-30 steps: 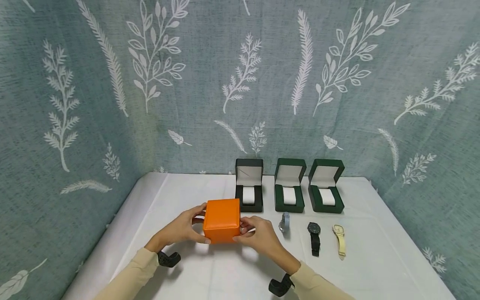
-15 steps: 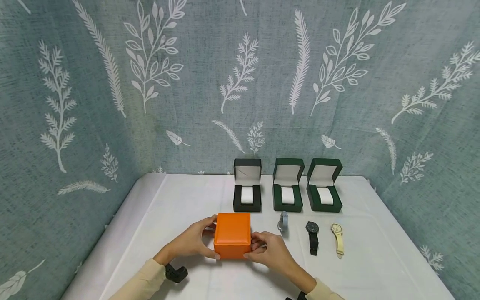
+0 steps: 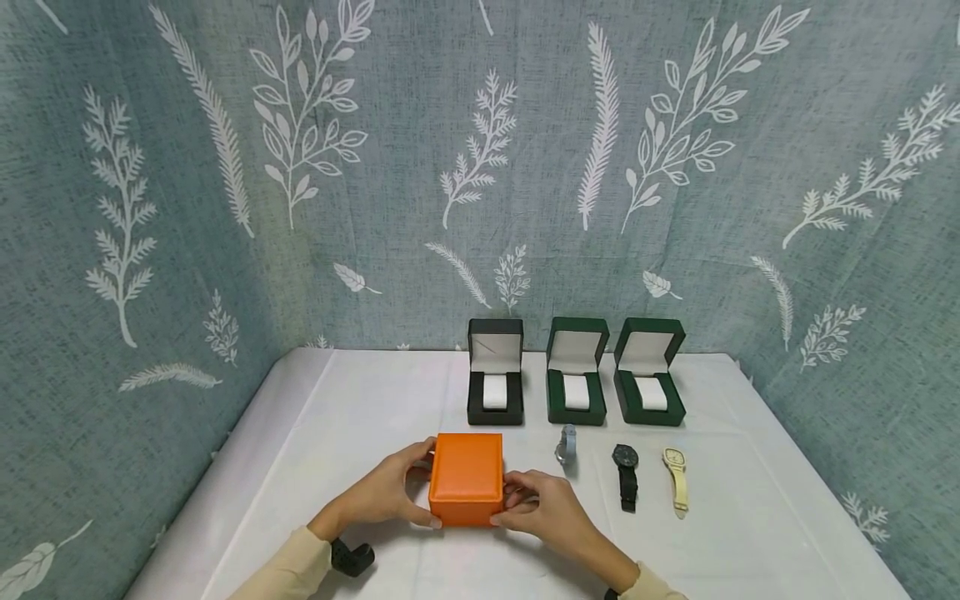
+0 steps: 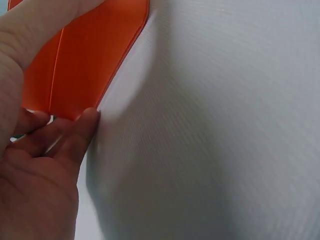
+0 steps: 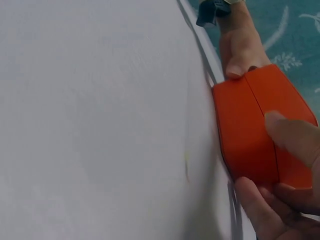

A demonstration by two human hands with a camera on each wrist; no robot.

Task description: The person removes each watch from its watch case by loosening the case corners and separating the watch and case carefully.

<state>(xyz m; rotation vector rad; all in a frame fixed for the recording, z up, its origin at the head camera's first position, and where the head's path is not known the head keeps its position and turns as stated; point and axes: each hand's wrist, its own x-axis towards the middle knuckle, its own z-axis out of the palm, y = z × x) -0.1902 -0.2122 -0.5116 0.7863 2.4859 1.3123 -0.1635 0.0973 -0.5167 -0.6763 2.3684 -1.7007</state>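
A closed orange box (image 3: 468,479) stands on the white table in the head view, with a seam between lid and base visible in the right wrist view. My left hand (image 3: 384,490) grips its left side, thumb at the near corner and fingers toward the back. On the opposite side my right hand (image 3: 553,515) holds it, the thumb (image 5: 285,131) lying across the front near the seam. Fingertips (image 4: 89,117) of the left hand meet the box's lower edge in the left wrist view. The inside of the box is hidden.
Behind stand an open black watch box (image 3: 474,400) and two open green ones, the middle (image 3: 555,404) and the right (image 3: 632,404), each with a white cushion. A grey watch (image 3: 567,444), a black watch (image 3: 627,477) and a gold-coloured watch (image 3: 677,481) lie right of the box.
Both hands have brought the orange box nearer to me and slightly right, lowering it onto the table. Over the last half second it has hardly moved.
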